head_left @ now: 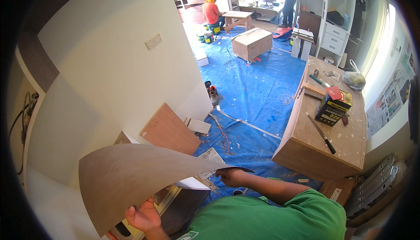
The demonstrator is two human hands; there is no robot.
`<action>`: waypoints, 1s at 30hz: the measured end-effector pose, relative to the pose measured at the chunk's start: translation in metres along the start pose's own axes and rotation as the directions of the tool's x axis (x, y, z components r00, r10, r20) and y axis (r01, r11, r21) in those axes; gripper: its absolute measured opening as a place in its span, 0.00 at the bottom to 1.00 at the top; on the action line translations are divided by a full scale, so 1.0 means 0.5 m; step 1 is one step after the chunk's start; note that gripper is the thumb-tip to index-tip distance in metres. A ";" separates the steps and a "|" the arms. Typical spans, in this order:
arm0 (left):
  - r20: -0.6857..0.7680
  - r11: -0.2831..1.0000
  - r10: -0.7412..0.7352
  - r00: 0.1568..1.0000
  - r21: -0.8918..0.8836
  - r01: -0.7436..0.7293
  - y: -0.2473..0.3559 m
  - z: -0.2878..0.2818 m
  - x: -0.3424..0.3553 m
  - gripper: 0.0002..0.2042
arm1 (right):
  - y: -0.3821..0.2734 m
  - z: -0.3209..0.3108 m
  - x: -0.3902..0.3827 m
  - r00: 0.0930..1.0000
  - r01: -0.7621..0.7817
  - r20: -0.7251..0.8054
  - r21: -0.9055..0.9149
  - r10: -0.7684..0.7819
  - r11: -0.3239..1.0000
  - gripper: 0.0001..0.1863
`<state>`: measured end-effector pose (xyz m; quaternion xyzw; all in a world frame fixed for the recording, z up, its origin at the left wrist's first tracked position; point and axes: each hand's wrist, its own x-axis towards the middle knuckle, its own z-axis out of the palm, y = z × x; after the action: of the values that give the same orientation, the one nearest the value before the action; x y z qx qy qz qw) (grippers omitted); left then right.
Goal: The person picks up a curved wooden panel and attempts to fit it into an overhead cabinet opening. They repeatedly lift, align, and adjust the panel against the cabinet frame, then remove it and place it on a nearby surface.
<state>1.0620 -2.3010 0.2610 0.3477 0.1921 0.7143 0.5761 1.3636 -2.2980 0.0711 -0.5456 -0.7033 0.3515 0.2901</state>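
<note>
A large thin sheet of brown-grey laminate [131, 170] curves in front of me at the lower left, bowed along its length. My left hand [144, 216] is closed on its near edge, palm turned up, with the fingertips partly hidden at the sheet. Farther right, my right hand [231, 177] grips the narrow-looking end of the same sheet, fingers curled at the edge. Below the sheet, boards and pale strips show in part beside my left hand.
A plywood box [319, 148] at right bears an adhesive can [333, 108] and a file-like tool [320, 133]. Blue sheeting [262, 87] covers the floor. A wooden panel [170, 128] leans against the wall. Two people work farther back, one seated [211, 12], near another wooden box [252, 44].
</note>
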 end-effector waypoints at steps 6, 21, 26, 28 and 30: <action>-0.016 1.000 -0.014 1.000 0.006 0.014 0.000 0.005 0.001 0.29 | 0.002 -0.009 -0.001 1.000 -0.011 -0.010 0.077 0.012 0.997 0.10; 0.044 0.999 -0.032 0.999 -0.016 0.033 0.002 0.004 -0.003 0.29 | 0.018 0.003 0.004 0.977 -0.009 -0.214 -0.079 -0.008 0.997 0.09; 0.048 0.999 -0.040 0.998 -0.022 0.041 0.004 -0.008 -0.005 0.30 | 0.003 -0.002 0.000 0.978 -0.001 -0.209 -0.009 -0.001 1.000 0.11; 0.038 0.999 -0.036 0.999 -0.024 0.037 0.005 -0.006 -0.006 0.30 | -0.013 -0.011 -0.002 0.989 -0.059 -0.131 0.056 0.066 0.997 0.11; 0.035 0.999 -0.037 0.999 -0.033 0.038 0.006 -0.004 -0.008 0.29 | 0.009 0.004 -0.001 0.985 -0.081 -0.149 0.061 0.089 0.995 0.11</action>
<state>1.0589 -2.3053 0.2605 0.3464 0.1766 0.7006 0.5983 1.3647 -2.2980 0.0663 -0.5919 -0.6455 0.3405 0.3423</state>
